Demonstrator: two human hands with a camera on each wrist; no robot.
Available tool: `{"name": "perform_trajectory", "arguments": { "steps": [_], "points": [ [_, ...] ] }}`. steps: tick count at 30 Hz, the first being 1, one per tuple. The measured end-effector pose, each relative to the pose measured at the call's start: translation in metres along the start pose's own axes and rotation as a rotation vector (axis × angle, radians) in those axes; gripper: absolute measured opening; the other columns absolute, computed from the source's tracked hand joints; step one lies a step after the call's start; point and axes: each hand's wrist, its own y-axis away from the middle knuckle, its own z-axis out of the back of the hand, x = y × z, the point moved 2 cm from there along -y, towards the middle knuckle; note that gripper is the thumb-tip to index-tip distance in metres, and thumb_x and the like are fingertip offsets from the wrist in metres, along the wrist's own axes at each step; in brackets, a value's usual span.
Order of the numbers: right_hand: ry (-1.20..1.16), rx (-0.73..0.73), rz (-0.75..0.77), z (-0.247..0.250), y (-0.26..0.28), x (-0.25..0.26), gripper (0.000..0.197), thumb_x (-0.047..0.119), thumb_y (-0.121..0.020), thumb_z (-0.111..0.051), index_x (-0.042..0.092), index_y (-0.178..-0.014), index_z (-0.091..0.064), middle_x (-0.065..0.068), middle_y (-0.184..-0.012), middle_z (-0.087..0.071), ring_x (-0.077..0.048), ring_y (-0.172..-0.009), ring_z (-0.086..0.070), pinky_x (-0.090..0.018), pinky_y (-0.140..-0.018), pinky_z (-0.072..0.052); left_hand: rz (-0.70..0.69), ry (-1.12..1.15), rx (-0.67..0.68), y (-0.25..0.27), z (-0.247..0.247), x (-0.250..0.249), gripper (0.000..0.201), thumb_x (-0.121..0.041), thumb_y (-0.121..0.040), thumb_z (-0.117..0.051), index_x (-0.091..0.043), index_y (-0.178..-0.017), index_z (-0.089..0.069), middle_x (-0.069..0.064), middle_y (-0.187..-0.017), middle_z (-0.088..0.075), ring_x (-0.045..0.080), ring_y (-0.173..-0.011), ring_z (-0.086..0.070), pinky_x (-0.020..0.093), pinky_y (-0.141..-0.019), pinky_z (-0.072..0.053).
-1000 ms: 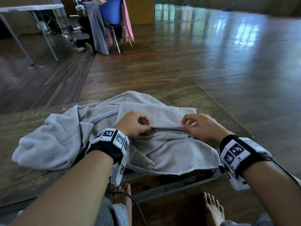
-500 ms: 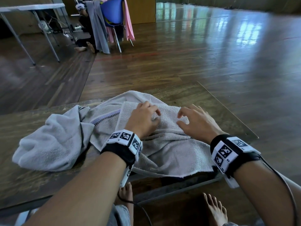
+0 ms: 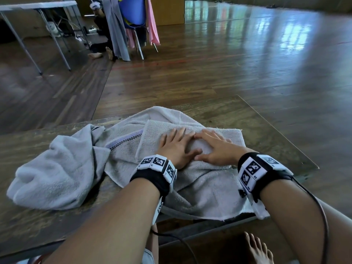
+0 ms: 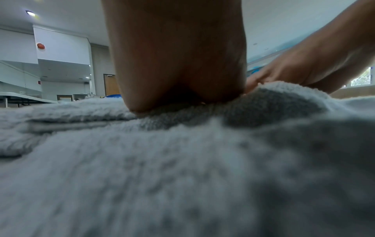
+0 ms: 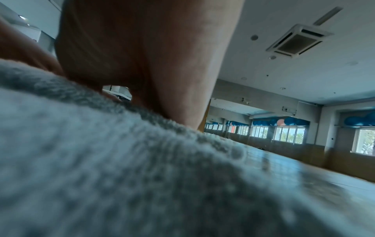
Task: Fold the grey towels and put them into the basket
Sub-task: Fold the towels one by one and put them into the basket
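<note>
a second ago both hands were pinching the near edge of the folded flap; now they are lying flat on it. the left hand is pressing palm down with fingers spread wide, holding nothing, and the right hand is doing the same just beside it, thumbs nearly touching. they are smoothing the folded grey towel, which is sitting at the near right of the wooden table, its near hem hanging over the table edge. a second grey towel is lying crumpled to the left, partly under the first. this is suggesting one fold is being set, with more folding likely to come. no basket is showing in any view.
</note>
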Motion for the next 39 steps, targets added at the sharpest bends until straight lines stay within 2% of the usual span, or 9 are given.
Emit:
{"name": "perform_trajectory", "arguments": {
  "steps": [3,8,15,19,23,29,34,36,39],
  "points": [
    [0.016,0.059,-0.055,-0.002,-0.002,-0.006,0.084,0.067,-0.084,-0.063,0.056,-0.152,-0.015,0.020,-0.168,0.005,-0.012,-0.155,0.014,-0.059,-0.119,0.006,0.002,-0.027,0.025,0.000,0.000,0.006,0.074,-0.077,-0.089,-0.028,-0.049,-0.154,-0.005,-0.007,-0.167,0.008,0.017,-0.152,0.014,0.045,-0.120,0.013],
    [0.068,0.105,-0.094,-0.005,-0.004,-0.013,0.092,0.082,-0.078,-0.055,0.060,-0.152,-0.004,0.022,-0.166,0.015,-0.012,-0.153,0.020,-0.060,-0.119,0.011,0.050,-0.023,0.036,0.000,-0.001,0.016,0.087,-0.090,-0.077,-0.024,-0.053,-0.151,0.001,-0.009,-0.166,0.013,0.013,-0.151,0.020,0.042,-0.118,0.017],
    [0.099,0.126,-0.154,-0.005,-0.003,-0.018,0.104,0.092,-0.070,-0.048,0.059,-0.153,0.006,0.023,-0.164,0.022,-0.011,-0.153,0.021,-0.058,-0.119,0.010,0.135,0.006,0.017,0.002,0.001,0.030,0.114,-0.103,-0.057,-0.026,-0.050,-0.153,0.004,-0.011,-0.164,0.018,0.010,-0.149,0.025,0.041,-0.117,0.019],
    [0.094,0.137,-0.217,-0.003,-0.001,-0.019,0.119,0.097,-0.061,-0.047,0.052,-0.155,0.012,0.018,-0.164,0.025,-0.011,-0.152,0.023,-0.053,-0.120,0.011,0.171,0.025,0.037,0.005,0.005,0.037,0.126,-0.107,-0.047,-0.028,-0.048,-0.153,0.007,-0.011,-0.163,0.023,0.010,-0.147,0.028,0.043,-0.119,0.019],
    [0.079,0.128,-0.251,-0.001,0.002,-0.019,0.126,0.100,-0.056,-0.048,0.050,-0.155,0.013,0.015,-0.165,0.025,-0.010,-0.152,0.024,-0.051,-0.122,0.011,0.218,0.029,0.038,0.008,0.008,0.044,0.136,-0.110,-0.036,-0.028,-0.050,-0.152,0.010,-0.012,-0.162,0.026,0.010,-0.146,0.031,0.046,-0.116,0.022],
    [0.076,0.133,-0.313,0.004,0.013,-0.025,0.148,0.111,-0.030,-0.038,0.051,-0.153,0.017,0.020,-0.163,0.028,-0.009,-0.150,0.027,-0.061,-0.118,0.013,0.257,0.051,0.024,0.010,0.008,0.056,0.140,-0.111,-0.031,-0.032,-0.052,-0.150,0.013,-0.014,-0.161,0.028,0.004,-0.144,0.032,0.050,-0.114,0.025],
    [0.076,0.111,-0.338,0.006,0.019,-0.028,0.156,0.112,-0.024,-0.037,0.047,-0.155,0.016,0.020,-0.163,0.028,-0.007,-0.150,0.028,-0.058,-0.119,0.013,0.291,0.062,0.000,0.013,0.008,0.064,0.142,-0.111,-0.028,-0.033,-0.053,-0.149,0.014,-0.015,-0.161,0.028,0.009,-0.147,0.029,0.052,-0.113,0.024],
    [0.085,0.113,-0.344,0.006,0.019,-0.027,0.155,0.112,-0.025,-0.036,0.046,-0.155,0.017,0.020,-0.162,0.029,-0.007,-0.150,0.028,-0.059,-0.119,0.013,0.334,0.074,-0.012,0.017,0.010,0.072,0.144,-0.111,-0.026,-0.033,-0.053,-0.148,0.017,-0.013,-0.161,0.027,0.014,-0.148,0.026,0.053,-0.113,0.022],
    [0.094,0.114,-0.351,0.006,0.019,-0.025,0.155,0.112,-0.025,-0.035,0.046,-0.155,0.017,0.020,-0.162,0.029,-0.008,-0.150,0.028,-0.061,-0.119,0.013,0.387,0.085,-0.025,0.025,0.011,0.081,0.147,-0.111,-0.026,-0.033,-0.049,-0.148,0.021,-0.009,-0.163,0.025,0.014,-0.149,0.024,0.053,-0.115,0.021]
  ]
}}
